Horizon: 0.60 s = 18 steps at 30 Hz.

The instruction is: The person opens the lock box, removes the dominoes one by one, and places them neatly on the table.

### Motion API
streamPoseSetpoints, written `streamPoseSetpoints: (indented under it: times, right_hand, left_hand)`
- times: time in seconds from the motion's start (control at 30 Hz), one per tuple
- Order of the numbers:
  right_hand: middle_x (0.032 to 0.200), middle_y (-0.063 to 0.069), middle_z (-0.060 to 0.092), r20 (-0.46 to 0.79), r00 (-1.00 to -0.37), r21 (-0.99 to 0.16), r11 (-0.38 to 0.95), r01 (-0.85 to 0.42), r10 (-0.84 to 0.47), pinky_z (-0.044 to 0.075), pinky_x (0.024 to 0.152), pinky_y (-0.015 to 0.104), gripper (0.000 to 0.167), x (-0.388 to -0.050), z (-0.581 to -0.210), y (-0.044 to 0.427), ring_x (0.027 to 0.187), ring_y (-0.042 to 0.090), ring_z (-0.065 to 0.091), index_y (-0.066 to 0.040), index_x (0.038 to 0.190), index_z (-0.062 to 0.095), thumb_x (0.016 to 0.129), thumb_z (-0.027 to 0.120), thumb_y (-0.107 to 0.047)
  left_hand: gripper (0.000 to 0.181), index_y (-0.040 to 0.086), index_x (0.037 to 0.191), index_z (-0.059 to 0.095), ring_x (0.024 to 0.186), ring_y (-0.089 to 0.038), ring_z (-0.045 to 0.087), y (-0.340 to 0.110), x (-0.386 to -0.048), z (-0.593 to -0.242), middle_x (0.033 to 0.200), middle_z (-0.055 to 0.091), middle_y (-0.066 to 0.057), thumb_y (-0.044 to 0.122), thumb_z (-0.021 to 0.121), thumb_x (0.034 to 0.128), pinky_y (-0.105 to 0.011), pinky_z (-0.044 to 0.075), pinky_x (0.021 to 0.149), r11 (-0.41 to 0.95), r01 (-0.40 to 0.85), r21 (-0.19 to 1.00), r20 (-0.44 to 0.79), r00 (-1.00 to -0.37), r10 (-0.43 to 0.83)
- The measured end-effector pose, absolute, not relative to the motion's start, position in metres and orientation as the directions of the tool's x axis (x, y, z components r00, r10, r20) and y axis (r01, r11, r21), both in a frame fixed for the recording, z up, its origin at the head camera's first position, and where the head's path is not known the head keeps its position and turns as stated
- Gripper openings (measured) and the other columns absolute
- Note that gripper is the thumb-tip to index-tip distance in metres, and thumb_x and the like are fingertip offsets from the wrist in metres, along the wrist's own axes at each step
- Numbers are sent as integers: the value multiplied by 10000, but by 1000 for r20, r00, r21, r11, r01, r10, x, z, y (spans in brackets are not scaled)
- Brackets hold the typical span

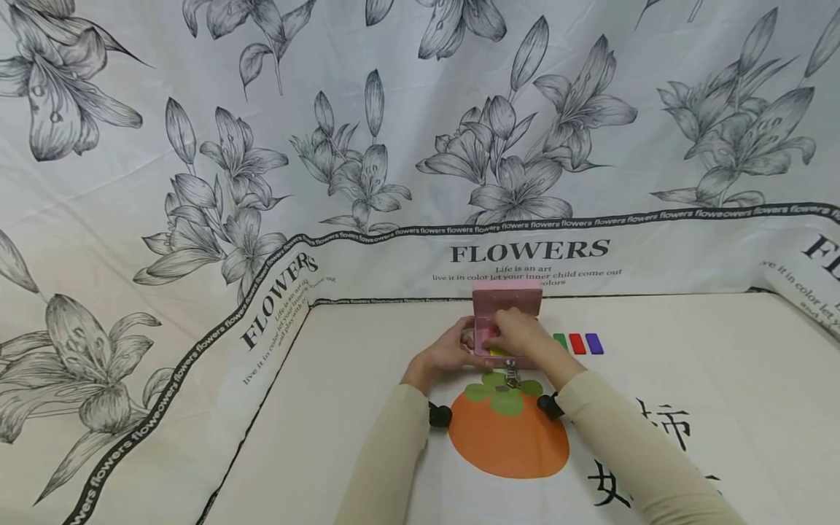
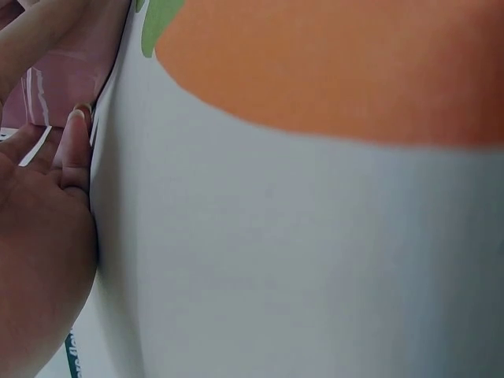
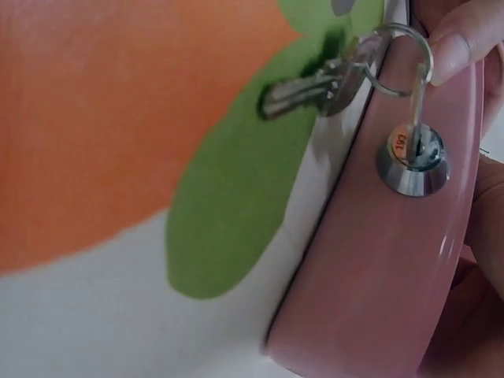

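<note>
A pink box (image 1: 507, 295) stands with its lid raised at the back of the table. My left hand (image 1: 446, 352) grips its left side, and a left fingertip (image 3: 453, 59) shows near the key ring in the right wrist view. My right hand (image 1: 523, 334) reaches inside the box; its fingertips are hidden. Something yellow (image 1: 500, 352) shows in there below the right hand. A key sits in the round lock (image 3: 413, 169) on the front wall, and another key (image 3: 299, 94) hangs from the ring.
Green (image 1: 560, 343), red (image 1: 577, 343) and purple (image 1: 593, 343) small blocks lie in a row right of the box. The tablecloth bears a printed orange persimmon (image 1: 508, 437) and black characters. Behind hangs a flowered cloth (image 1: 367, 266).
</note>
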State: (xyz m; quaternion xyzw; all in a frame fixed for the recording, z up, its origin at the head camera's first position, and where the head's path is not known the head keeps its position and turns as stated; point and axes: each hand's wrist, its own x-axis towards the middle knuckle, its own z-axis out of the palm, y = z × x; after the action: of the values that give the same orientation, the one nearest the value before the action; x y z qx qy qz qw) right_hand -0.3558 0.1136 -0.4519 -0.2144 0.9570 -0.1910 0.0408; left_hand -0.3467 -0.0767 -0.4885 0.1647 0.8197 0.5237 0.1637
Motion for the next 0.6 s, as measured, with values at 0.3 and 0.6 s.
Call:
streamPoseSetpoints:
  times: [0.3, 0.6]
  right_hand:
    - [722, 17, 618, 20, -928, -399, 848, -349, -373, 439, 594, 329, 238, -353, -453, 109, 646, 182, 543, -70, 873, 669, 884, 817, -255]
    - [747, 30, 612, 26, -935, -416, 847, -332, -354, 443, 605, 344, 226, -349, -453, 106, 666, 197, 552, -61, 916, 660, 898, 798, -240]
  left_hand:
    - [986, 176, 1558, 365, 884, -143, 527, -76, -346, -488, 1028, 582, -90, 145, 925, 747, -296, 435, 810, 408, 111, 906, -90, -893, 441]
    - [1002, 172, 1569, 353, 861, -152, 524, -76, -346, -487, 1005, 569, -76, 107, 920, 745, -283, 448, 751, 391, 83, 917, -105, -893, 437]
